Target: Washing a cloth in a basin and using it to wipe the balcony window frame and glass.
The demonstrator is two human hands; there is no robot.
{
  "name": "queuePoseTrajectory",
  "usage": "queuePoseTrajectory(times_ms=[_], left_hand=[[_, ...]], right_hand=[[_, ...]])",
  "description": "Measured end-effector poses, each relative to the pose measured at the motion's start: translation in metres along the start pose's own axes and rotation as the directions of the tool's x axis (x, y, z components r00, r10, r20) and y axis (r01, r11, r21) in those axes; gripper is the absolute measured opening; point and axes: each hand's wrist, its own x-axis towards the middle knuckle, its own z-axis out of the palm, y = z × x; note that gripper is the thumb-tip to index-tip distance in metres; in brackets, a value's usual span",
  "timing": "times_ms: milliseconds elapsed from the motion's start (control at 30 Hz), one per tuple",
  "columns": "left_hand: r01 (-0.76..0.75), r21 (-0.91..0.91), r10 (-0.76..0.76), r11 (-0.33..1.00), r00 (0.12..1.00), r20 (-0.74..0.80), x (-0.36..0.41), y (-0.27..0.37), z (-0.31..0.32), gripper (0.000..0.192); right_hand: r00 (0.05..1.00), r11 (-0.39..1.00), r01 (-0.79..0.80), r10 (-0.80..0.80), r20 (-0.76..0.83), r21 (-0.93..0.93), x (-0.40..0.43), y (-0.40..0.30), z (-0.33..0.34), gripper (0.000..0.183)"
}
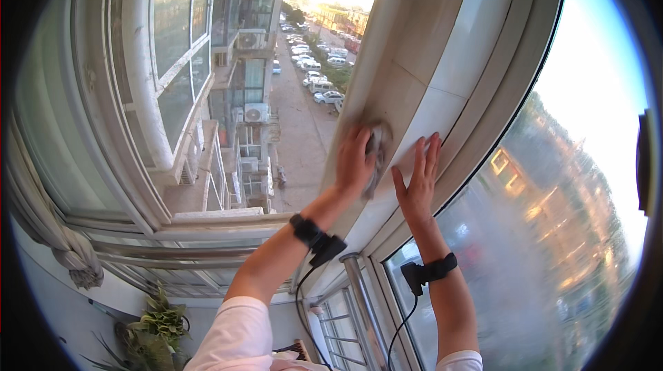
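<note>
My left hand (355, 161) presses a grey, dirty-looking cloth (379, 151) against the pale corner pillar (414, 60) between two windows. The cloth is bunched under and beside my fingers, and part of it hangs below them. To the right, my right hand (419, 179) rests on the pillar's white edge strip with its fingers spread and nothing in it. Both wrists carry black straps with small cabled devices. On the left, the window opening (305, 127) gives onto a street; on the right stands a hazy glass pane (497, 246).
A metal handrail (181, 257) crosses below the left window, and another metal rail (362, 293) runs beneath my hands. A tied curtain (77, 252) hangs at the far left. Potted plants (160, 322) stand low down. Black cables hang from both wrist devices.
</note>
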Motion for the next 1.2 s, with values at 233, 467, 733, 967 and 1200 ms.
queuePoseTrajectory(times_ms=[233,467,733,967,1200], left_hand=[[-0.036,-0.123,0.06,0.992,0.98,0.191,0.025,0.024,-0.025,0.036],[0.022,-0.12,0.022,0.993,0.935,0.354,0.033,-0.001,-0.035,0.038],[-0.006,-0.098,0.041,0.995,0.933,0.357,0.044,-0.008,-0.031,0.041],[0.097,-0.107,-0.046,0.99,0.914,0.402,0.041,0.0,-0.037,0.041],[-0.023,-0.152,0.066,0.988,0.957,0.283,0.027,0.006,-0.029,0.042]], right_hand=[[0.999,1.0,-0.016,0.017,-0.046,0.008,-0.004,0.005,0.003,0.084],[0.999,0.999,-0.034,0.034,-0.006,0.004,0.0,-0.005,0.002,0.085],[1.0,1.0,-0.021,0.021,-0.014,0.006,-0.003,-0.001,0.001,0.085],[1.0,1.0,-0.025,0.025,-0.007,-0.004,-0.003,-0.002,0.001,0.084],[1.0,1.0,-0.021,0.021,-0.009,-0.016,-0.001,0.004,-0.002,0.084]])
